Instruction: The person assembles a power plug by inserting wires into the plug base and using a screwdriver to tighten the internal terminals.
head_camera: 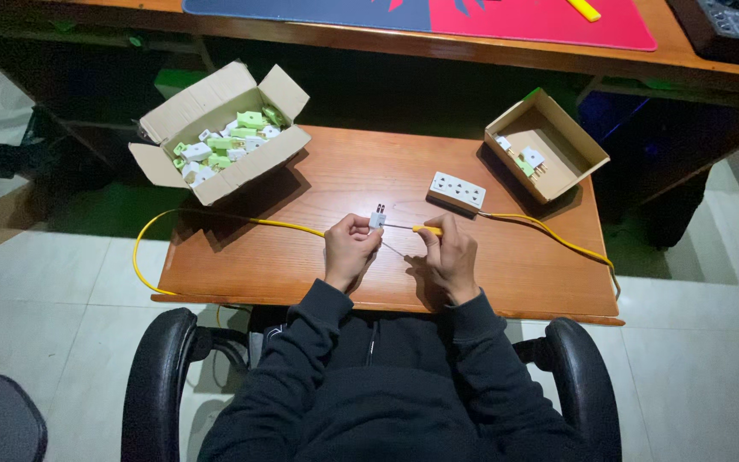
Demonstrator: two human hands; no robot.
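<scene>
Currently my left hand (351,248) pinches a small white plastic plug (377,220) above the wooden bench (515,257), my right grip (448,251) closed on a yellow-handled screwdriver (416,228) at it; a slipped tip could jab my fingers.

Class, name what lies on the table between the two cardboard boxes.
Head view: a white socket strip near the right box; toward the left box, bare wood.
</scene>
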